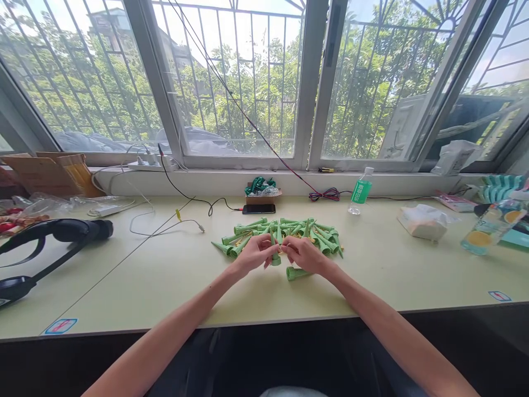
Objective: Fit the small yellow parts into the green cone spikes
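My left hand [255, 253] is closed around a green plastic cone-shaped spike [275, 260], its wide open end pointing down toward me. Close beside it, my right hand [306, 255] has its fingers pinched together near the spike's side; whatever they hold is too small to make out. A single green spike [294, 273] lies on the table just under my right hand. Behind both hands spreads a pile of similar green spikes [248, 227], with small yellowish pieces among them, partly hidden by my fingers.
On the pale table [165, 286], a black phone [258, 209] lies before a small box with green wrapping [263, 190]. To the right are a green-labelled bottle [361, 192], a tissue pack [425, 221] and another bottle [487, 229]. A black headset [53, 237] sits at left, near cables.
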`<act>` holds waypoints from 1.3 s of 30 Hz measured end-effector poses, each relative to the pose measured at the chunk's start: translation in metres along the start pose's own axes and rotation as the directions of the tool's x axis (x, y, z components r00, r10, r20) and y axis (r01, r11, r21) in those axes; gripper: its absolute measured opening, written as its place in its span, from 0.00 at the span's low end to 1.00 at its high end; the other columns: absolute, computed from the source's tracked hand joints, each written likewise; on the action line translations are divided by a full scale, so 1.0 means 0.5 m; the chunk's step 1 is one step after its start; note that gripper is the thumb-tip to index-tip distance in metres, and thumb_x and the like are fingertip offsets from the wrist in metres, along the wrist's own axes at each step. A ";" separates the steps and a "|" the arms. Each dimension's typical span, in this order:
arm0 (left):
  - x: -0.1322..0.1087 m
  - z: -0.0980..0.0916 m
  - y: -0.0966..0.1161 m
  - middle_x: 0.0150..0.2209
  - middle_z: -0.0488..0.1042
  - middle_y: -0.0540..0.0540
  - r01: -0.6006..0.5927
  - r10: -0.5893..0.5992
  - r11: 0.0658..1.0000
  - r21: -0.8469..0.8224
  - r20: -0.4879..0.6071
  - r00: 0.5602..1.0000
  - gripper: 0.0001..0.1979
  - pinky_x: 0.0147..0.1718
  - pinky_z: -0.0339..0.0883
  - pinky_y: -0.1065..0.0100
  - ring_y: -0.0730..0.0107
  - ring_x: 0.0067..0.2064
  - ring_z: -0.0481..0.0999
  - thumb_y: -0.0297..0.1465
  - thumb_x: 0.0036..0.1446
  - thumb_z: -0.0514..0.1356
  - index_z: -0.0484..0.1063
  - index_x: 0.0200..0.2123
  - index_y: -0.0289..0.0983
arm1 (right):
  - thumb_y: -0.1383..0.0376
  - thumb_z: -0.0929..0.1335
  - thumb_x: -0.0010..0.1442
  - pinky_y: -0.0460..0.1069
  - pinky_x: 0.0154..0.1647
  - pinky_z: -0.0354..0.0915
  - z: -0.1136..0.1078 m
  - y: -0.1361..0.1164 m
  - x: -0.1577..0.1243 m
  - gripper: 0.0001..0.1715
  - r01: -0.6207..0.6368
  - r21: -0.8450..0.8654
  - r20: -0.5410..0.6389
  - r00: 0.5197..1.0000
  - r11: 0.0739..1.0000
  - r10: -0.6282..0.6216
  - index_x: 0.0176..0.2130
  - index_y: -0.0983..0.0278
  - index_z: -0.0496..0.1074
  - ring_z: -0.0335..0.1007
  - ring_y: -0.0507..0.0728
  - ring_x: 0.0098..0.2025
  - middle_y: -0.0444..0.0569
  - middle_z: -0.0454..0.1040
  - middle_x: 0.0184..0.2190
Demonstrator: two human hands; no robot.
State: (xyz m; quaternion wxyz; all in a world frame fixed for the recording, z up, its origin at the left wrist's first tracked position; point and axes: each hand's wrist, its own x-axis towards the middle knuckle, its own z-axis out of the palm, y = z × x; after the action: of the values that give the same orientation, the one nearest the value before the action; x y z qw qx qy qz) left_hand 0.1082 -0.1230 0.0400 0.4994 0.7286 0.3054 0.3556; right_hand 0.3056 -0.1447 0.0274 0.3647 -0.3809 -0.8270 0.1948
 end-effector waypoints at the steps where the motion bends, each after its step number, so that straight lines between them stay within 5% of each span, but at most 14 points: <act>1: 0.000 0.000 0.001 0.20 0.66 0.52 0.003 -0.003 1.000 -0.006 -0.002 1.000 0.16 0.18 0.60 0.74 0.77 0.18 0.66 0.43 0.56 0.61 0.69 0.33 0.34 | 0.62 0.59 0.68 0.44 0.28 0.58 0.000 0.000 0.000 0.12 0.000 0.000 -0.005 1.000 1.000 0.000 0.35 0.63 0.67 0.59 0.49 0.19 0.39 0.67 0.18; 14: 0.007 -0.005 -0.005 0.19 0.66 0.52 0.036 -0.043 0.995 -0.092 -0.073 0.996 0.17 0.18 0.61 0.74 0.77 0.19 0.65 0.44 0.55 0.62 0.69 0.31 0.34 | 0.61 0.63 0.65 0.44 0.27 0.58 -0.003 -0.002 0.000 0.13 0.058 -0.029 -0.042 0.997 0.998 -0.059 0.48 0.62 0.69 0.59 0.50 0.23 0.42 0.69 0.25; 39: 0.001 -0.005 -0.002 0.19 0.65 0.52 0.027 -0.030 0.998 -0.055 -0.054 0.998 0.16 0.18 0.61 0.74 0.77 0.19 0.64 0.43 0.56 0.61 0.71 0.35 0.34 | 0.60 0.63 0.65 0.44 0.27 0.56 -0.001 0.011 0.001 0.11 0.069 -0.072 -0.034 0.997 0.995 -0.072 0.39 0.63 0.71 0.55 0.50 0.22 0.41 0.65 0.21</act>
State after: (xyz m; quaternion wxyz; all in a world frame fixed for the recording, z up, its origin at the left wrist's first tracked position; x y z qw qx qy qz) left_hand 0.1065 -0.1208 0.0399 0.5154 0.7002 0.3196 0.3766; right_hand 0.3086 -0.1408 0.0245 0.3728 -0.3676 -0.8395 0.1453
